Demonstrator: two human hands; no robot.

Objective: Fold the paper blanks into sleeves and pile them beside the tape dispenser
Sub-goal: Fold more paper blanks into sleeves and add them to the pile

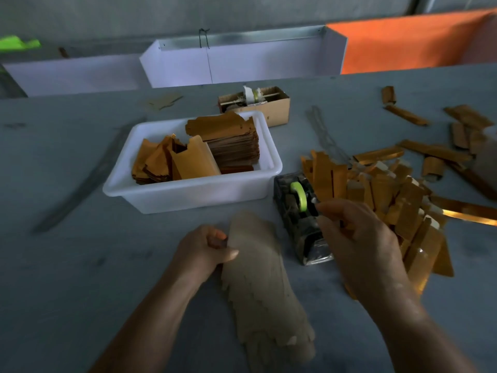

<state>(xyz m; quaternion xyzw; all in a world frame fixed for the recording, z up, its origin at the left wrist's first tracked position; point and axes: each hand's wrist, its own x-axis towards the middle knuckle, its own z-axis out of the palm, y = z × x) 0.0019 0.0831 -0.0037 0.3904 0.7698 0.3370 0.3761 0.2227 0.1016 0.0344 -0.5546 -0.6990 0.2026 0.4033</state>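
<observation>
Gripping blurred blank (pixel 258 267), left hand (pixel 200 250); right hand (pixel 357 238) at tape dispenser (pixel 298 211).

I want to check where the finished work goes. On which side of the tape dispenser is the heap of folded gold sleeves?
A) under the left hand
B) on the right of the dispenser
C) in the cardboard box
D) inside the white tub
B: the heap of folded sleeves lies against the right side of the tape dispenser, behind the right hand.
</observation>
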